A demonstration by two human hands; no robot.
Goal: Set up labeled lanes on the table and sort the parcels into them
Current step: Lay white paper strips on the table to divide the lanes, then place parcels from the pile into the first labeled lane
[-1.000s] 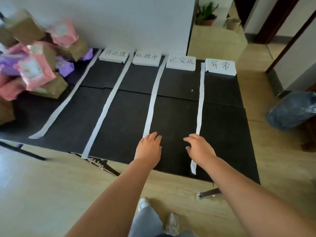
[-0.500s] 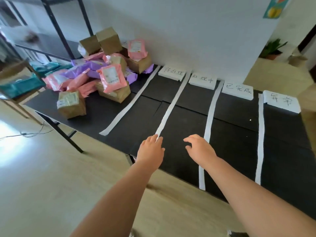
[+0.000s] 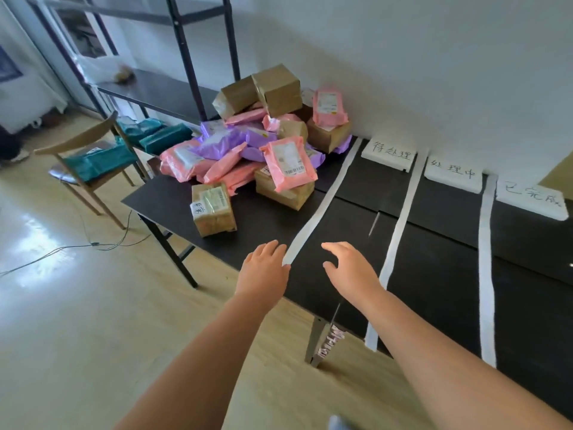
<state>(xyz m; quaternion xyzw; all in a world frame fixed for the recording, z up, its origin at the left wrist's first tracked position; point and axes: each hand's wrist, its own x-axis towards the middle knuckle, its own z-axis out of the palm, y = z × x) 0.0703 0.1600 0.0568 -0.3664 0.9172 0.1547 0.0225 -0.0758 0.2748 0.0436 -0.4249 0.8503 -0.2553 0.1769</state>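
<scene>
I see the left hand (image 3: 263, 271) and right hand (image 3: 350, 271), both empty with fingers relaxed and spread, over the near edge of the black tabletop (image 3: 257, 234), flanking the end of a white paper lane strip (image 3: 325, 200). At eleven o'clock lies the heap of pink, purple and brown parcels (image 3: 263, 144). At one o'clock, white handwritten label cards (image 3: 389, 155) line the wall.
</scene>
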